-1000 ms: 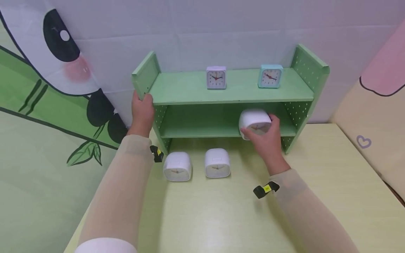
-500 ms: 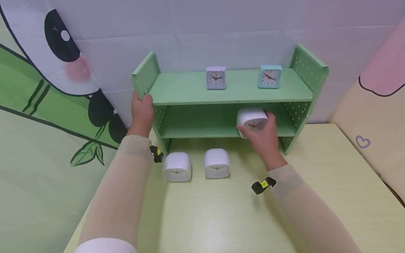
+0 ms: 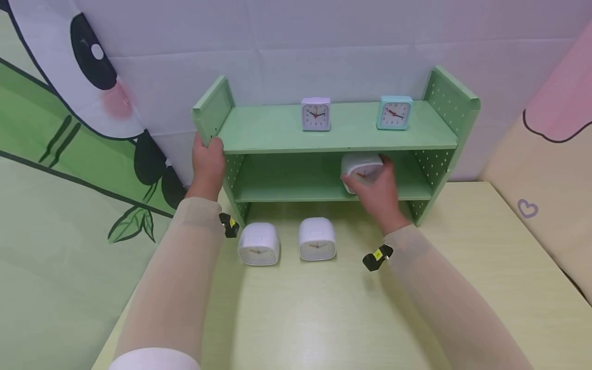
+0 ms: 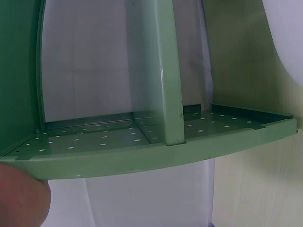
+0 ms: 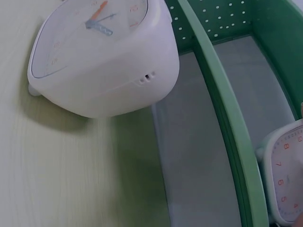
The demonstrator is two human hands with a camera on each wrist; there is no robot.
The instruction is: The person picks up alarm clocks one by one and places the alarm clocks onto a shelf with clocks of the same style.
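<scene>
In the head view my right hand (image 3: 376, 192) grips a white alarm clock (image 3: 362, 159) from its right side, thumb across the front. This clock is inside the lower level of a green two-tier shelf (image 3: 268, 128), right of its middle. The right wrist view has the clock's numbered dial (image 5: 289, 175) just past the green board edge (image 5: 227, 109). My left hand (image 3: 208, 167) holds the shelf's left side panel, thumb at its front edge. A bit of that hand (image 4: 21, 196) shows against the panel (image 4: 118, 161) in the left wrist view.
Two white clocks stand on the pale wooden table before the shelf, a left one (image 3: 259, 244) and a right one (image 3: 317, 239). On the top board are a purple clock (image 3: 316, 114) and a turquoise clock (image 3: 394, 112). A printed cloth (image 3: 324, 56) hangs behind.
My right hand has carried the white clock deeper into the lower level and slightly left. The left hand keeps its hold on the side panel.
</scene>
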